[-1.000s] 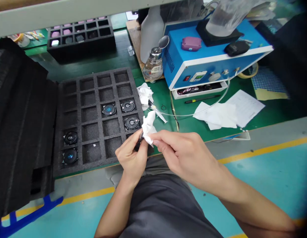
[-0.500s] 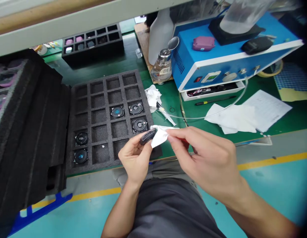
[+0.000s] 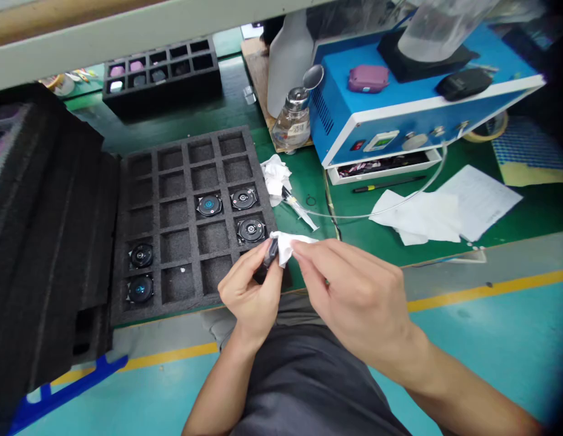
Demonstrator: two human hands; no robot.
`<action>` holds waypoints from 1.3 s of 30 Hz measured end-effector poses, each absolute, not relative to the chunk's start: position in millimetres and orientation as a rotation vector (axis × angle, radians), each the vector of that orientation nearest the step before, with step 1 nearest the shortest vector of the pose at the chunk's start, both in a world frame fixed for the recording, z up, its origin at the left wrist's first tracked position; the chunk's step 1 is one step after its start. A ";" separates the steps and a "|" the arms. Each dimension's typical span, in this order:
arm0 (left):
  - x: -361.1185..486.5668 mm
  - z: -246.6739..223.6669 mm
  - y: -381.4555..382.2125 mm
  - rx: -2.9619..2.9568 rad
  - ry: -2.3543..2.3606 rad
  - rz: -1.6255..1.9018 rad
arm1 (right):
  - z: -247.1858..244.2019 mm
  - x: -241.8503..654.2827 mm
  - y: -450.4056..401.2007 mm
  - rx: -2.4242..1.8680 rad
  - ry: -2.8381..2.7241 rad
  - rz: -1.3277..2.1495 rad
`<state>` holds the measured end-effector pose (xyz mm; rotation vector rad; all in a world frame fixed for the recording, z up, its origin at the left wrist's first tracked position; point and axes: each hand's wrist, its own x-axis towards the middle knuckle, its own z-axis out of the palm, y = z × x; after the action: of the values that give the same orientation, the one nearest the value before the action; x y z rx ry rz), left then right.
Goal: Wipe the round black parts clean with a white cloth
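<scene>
Between the thumb and fingers of my left hand [image 3: 251, 290] is a small dark part [image 3: 267, 259], tilted and partly hidden by the fingers. My right hand [image 3: 354, 290] pinches a white cloth [image 3: 288, 243], which touches the part's upper right side. Just behind and to the left lies a black foam tray [image 3: 194, 219] with square compartments. Several round black modules sit in it, among them one with a blue centre [image 3: 209, 204] and one nearest my hands [image 3: 251, 229].
A blue machine [image 3: 399, 121] stands at the back right, with a thin tube running to a syringe [image 3: 302, 212]. Near it are a glass bottle [image 3: 292, 124], crumpled tissue [image 3: 276, 174] and white sheets [image 3: 417, 212]. Stacked black foam [image 3: 40, 242] rises at the left.
The dark part has turned more upright in my left hand. My right hand has come closer to it with the cloth. The whole view has shifted slightly.
</scene>
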<state>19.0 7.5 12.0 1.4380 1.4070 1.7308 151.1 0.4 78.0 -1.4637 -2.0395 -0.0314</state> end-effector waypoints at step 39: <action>15.3 30.6 10.6 1.457 1.396 1.419 | 64.5 187.0 17.7 -1.210 -1.766 0.662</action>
<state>15.3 10.6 30.6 1.4569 1.3963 1.4190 187.0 17.7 64.5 -1.2102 -1.7663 0.6622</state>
